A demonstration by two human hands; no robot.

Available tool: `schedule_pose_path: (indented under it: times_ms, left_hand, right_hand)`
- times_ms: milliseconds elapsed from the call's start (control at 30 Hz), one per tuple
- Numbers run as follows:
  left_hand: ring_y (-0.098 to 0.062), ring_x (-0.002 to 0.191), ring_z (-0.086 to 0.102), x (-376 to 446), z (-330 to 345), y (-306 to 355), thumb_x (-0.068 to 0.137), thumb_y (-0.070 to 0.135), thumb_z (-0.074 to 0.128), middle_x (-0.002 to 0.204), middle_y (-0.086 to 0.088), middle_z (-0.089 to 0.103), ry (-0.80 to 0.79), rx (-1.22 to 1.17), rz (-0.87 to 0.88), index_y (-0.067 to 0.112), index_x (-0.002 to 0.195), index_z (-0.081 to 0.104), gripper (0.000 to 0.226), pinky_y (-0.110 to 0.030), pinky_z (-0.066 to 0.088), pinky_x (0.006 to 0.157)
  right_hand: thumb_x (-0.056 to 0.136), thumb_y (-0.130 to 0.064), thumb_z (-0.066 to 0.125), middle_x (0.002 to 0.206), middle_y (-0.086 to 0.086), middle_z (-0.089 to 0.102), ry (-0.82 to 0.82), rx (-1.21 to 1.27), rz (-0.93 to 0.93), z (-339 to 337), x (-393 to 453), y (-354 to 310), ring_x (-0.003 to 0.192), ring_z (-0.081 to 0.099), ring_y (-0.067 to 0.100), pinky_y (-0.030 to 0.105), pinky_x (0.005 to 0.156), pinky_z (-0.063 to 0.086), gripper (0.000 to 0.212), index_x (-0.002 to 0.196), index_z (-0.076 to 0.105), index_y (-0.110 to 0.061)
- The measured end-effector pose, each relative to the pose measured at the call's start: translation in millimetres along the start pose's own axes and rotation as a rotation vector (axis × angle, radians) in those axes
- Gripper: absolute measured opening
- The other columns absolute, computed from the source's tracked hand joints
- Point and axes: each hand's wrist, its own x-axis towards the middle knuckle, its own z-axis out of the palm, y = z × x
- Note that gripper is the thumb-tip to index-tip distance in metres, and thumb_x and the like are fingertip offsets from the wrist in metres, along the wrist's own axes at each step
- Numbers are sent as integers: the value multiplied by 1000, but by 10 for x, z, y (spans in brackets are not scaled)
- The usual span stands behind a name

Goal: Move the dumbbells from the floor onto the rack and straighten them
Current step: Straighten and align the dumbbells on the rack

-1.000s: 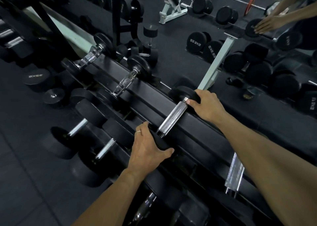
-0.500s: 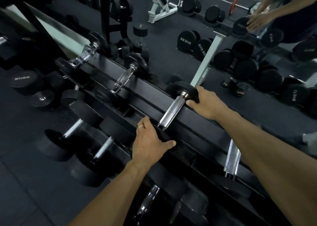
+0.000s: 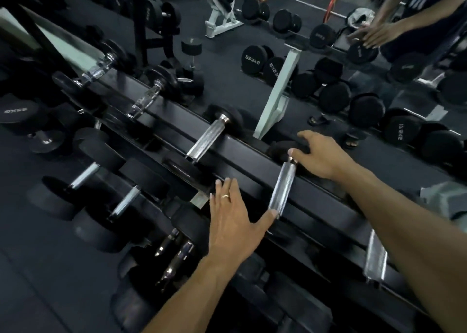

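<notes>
Five dumbbells lie across the top tier of the rack [image 3: 242, 148]. Both hands are on the fourth dumbbell [image 3: 283, 187]: the right hand [image 3: 321, 156] cups its far head, and the left hand [image 3: 232, 221] lies spread flat, thumb touching the handle's near end.

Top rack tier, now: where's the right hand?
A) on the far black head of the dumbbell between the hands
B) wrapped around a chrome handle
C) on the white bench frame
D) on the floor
A: the right hand cups the far black head of the dumbbell, whose chrome handle is bare.
</notes>
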Motion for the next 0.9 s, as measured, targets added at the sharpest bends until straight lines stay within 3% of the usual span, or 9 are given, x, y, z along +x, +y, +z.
schedule_pose_path:
  times_ms: [133,200,367,567,900]
  left_hand:
    - [-20,149,-8,-226,338,122,72,74,60,163,-7,2,-76,-8,-127,10,154,0,120,-41,7,122]
    - [-21,149,-1,-278,458,176,67,73,66,162,-8,4,-93,-64,-198,13,153,-4,127,-42,15,121]
    - [-21,145,20,-281,616,261,65,57,79,158,-6,17,-14,-195,-276,18,151,3,122,-31,30,111]
    - [-18,143,23,-228,582,170,66,52,80,156,-6,18,-39,-170,-230,13,150,8,118,-19,21,105]
    - [-18,139,28,-140,470,28,65,51,82,152,-1,18,-63,-86,-141,15,149,9,116,-21,28,108]
  right_hand:
    - [94,-37,60,129,12,61,-34,89,-17,41,-58,222,115,57,28,34,96,44,54,140,47,-11]
    - [95,-32,59,117,8,64,-55,114,-44,97,-36,281,99,58,23,32,86,44,41,132,52,-15]
    - [98,-25,57,84,-7,60,-54,176,-60,119,63,392,89,57,21,30,78,39,3,100,57,-26]
    - [96,-27,60,86,-5,63,-50,199,-102,130,73,462,86,59,19,30,76,41,12,107,63,-27]
    - [95,-28,61,93,-1,67,30,237,-73,256,10,531,86,59,18,30,76,41,18,112,64,-22]
